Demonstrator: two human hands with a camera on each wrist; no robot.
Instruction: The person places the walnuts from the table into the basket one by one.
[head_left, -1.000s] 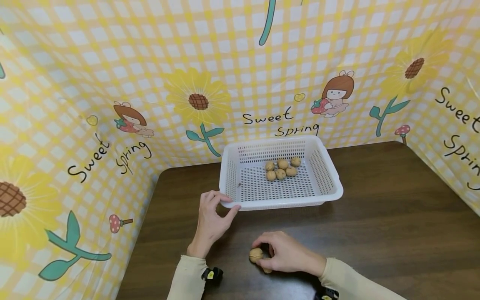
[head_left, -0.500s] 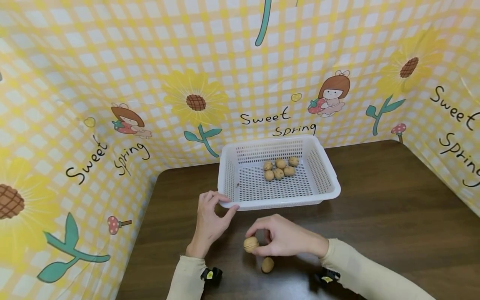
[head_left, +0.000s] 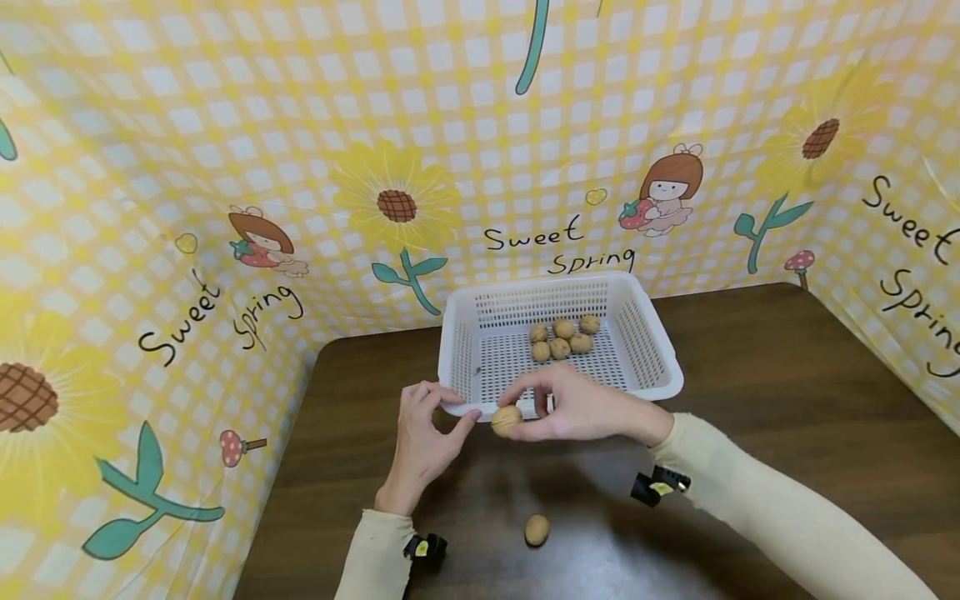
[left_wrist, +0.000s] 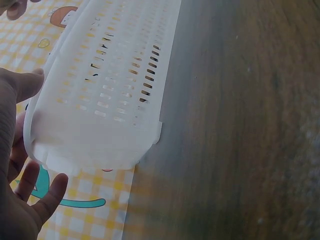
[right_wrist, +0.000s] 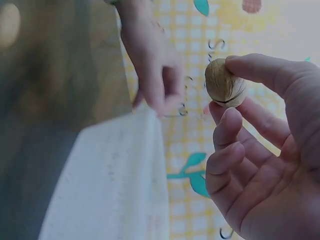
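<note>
Between thumb and fingertips my right hand point(head_left: 573, 404) pinches a walnut point(head_left: 507, 421), held up at the near rim of a white slotted basket point(head_left: 660, 387). The right wrist view shows this walnut point(right_wrist: 225, 84) clearly, a dark crack along its seam. My left hand point(head_left: 426, 437) grips the basket's near left corner, thumb and fingers on the rim; in the left wrist view its thumb lies against the basket wall point(left_wrist: 95, 120). Several walnuts point(head_left: 560, 348) sit together on the basket floor toward the back. One more walnut point(head_left: 537, 530) lies on the table in front of the basket.
The dark wooden table point(head_left: 787, 433) extends on both sides of the basket. Behind it and at both sides hangs a yellow checked cloth point(head_left: 480, 125) with printed flowers, close to the basket's back rim. A black wrist camera point(head_left: 660, 485) sits on the right sleeve.
My right hand has lifted the walnut off the table and carried it forward to the basket's near rim, uncovering the other walnut on the table. My left hand stays at the corner.
</note>
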